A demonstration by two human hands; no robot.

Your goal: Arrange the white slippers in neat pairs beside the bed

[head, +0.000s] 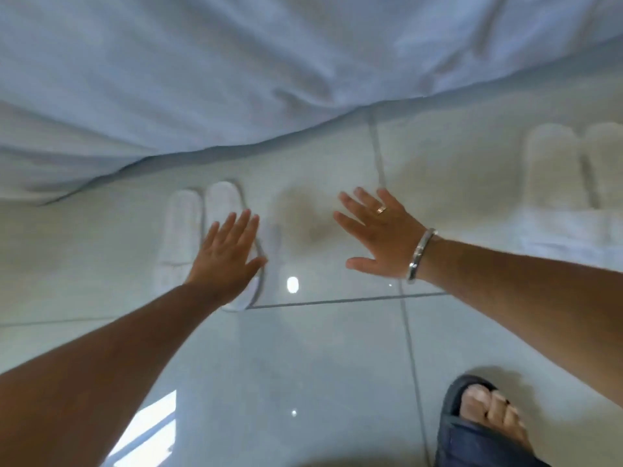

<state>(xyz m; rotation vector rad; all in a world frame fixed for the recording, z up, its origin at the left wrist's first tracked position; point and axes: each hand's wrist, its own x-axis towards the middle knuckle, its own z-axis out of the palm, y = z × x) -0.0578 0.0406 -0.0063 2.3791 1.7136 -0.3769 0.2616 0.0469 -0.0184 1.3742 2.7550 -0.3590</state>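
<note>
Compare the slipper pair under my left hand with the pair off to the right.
The left pair is partly covered by the left hand; the right pair lies uncovered, away from the right hand. The left pair is sharp and whole in view; the right pair is blurred and cut by the picture's edge. Both are white, set side by side, toes toward the bed.

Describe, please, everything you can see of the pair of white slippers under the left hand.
The pair of white slippers lies side by side on the pale tiled floor, toes toward the hanging white bed sheet, close together and roughly parallel. They look like soft, fabric-covered open-heel slippers with a band over the front. The left hand, open with fingers spread, is over the right one and hides much of it; whether it touches is unclear. The left slipper is uncovered.
</note>
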